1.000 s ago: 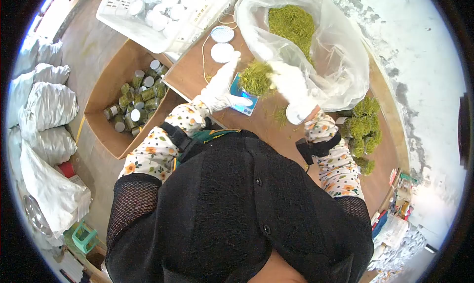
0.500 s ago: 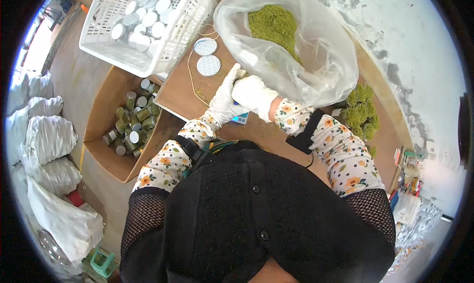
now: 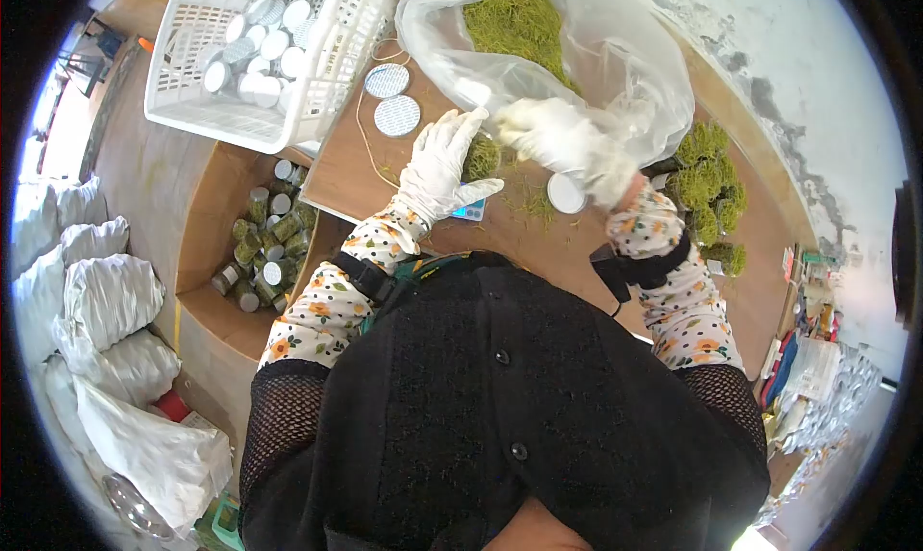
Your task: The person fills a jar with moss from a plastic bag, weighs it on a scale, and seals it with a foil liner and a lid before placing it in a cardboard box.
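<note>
My left hand [image 3: 442,166], in a white glove, reaches over the table with fingers stretched out and thumb apart. Beside its fingers sits a small clump of yellow-green stringy plant strands [image 3: 483,157], just behind a blue scale [image 3: 469,210] that the hand partly covers. My right hand [image 3: 569,147], also gloved, is smeared by motion in front of the clear plastic bag [image 3: 635,118]; its fingers point toward the clump. Inside the bag lies a heap of the same strands [image 3: 514,32]. A white round lid [image 3: 566,193] rests under my right wrist.
Two patterned discs [image 3: 397,115] lie left of the bag. A white basket [image 3: 332,80] of lids stands at the back left. Below it, a cardboard box [image 3: 197,234] holds several filled jars. More green clumps [image 3: 707,186] sit at right; white sacks [image 3: 111,287] line the floor.
My hands were together over the scale and have separated; the right moved right and blurred. The green clump and a white lid now show on the table. The view has shifted slightly.
</note>
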The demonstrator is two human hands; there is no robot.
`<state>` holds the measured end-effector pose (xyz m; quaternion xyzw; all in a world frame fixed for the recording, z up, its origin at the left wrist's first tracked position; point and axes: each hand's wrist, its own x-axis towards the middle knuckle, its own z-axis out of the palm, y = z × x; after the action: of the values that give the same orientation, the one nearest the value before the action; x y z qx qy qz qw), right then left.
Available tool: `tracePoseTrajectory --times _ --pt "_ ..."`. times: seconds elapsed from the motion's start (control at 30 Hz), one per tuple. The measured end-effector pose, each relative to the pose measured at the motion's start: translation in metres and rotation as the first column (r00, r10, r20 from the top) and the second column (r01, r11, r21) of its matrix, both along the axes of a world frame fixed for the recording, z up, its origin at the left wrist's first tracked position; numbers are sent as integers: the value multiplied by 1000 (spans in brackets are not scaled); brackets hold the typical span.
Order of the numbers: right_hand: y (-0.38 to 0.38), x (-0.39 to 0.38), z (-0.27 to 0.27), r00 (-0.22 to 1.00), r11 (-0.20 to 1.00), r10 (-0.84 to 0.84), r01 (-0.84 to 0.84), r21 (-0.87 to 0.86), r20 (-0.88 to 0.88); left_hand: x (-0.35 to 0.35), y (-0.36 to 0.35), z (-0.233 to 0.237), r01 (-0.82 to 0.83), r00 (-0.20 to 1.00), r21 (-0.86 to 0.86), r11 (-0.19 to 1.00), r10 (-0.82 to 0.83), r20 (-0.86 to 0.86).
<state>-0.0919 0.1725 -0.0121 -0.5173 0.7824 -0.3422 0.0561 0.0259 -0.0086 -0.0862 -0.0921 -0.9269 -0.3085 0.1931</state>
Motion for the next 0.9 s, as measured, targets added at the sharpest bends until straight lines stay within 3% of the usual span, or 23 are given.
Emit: tracePoseTrajectory --times 0.07,0.1,0.17,0.2,0.3,0.4,0.5,0.53,0.6,0.63,0.7,0.73,0.83,0.9 --pt "17 -3 19 989 983 -144 139 -119 -36 -1 1 12 21 998 8 1000 -22 53" --pt "31 -5 15 955 963 -256 266 -51 151 -5 -1 14 79 996 83 993 -82 30" --pt "62 -11 3 745 876 -470 459 147 473 -13 -4 16 194 981 230 954 -193 -27" --pt "77 -12 3 746 881 -473 393 262 468 -12 -3 23 186 978 317 930 -207 33" --pt "121 -1 -64 892 817 -447 378 435 66 -21 -3 27 232 967 449 863 -253 -14" --pt "139 21 -105 892 610 -449 342 715 -44 -32 0 45 310 943 470 827 -329 -43" --pt "124 33 -117 831 556 -518 509 657 -204 -38 4 70 340 932 509 791 -357 -67" --pt "124 25 -126 857 537 -469 470 701 -216 -41 4 75 325 934 539 777 -354 -53" --pt "120 23 -140 870 620 -402 488 614 -285 -45 -3 74 264 957 501 824 -290 -25" --pt "119 23 -144 869 659 -374 495 566 -324 -47 -8 69 261 955 558 788 -294 -32" --pt "113 27 -142 867 641 -385 498 585 -317 -51 -22 52 259 952 664 702 -304 -50" --pt "109 28 -137 865 630 -392 500 594 -313 -52 -36 45 338 941 506 794 -290 -174" --pt "106 15 -129 858 540 -492 435 721 -149 -25 -48 31 100 988 680 726 -152 17" --pt "111 20 -119 874 619 -479 399 676 -76 -4 -61 29 -37 974 785 618 -152 166"
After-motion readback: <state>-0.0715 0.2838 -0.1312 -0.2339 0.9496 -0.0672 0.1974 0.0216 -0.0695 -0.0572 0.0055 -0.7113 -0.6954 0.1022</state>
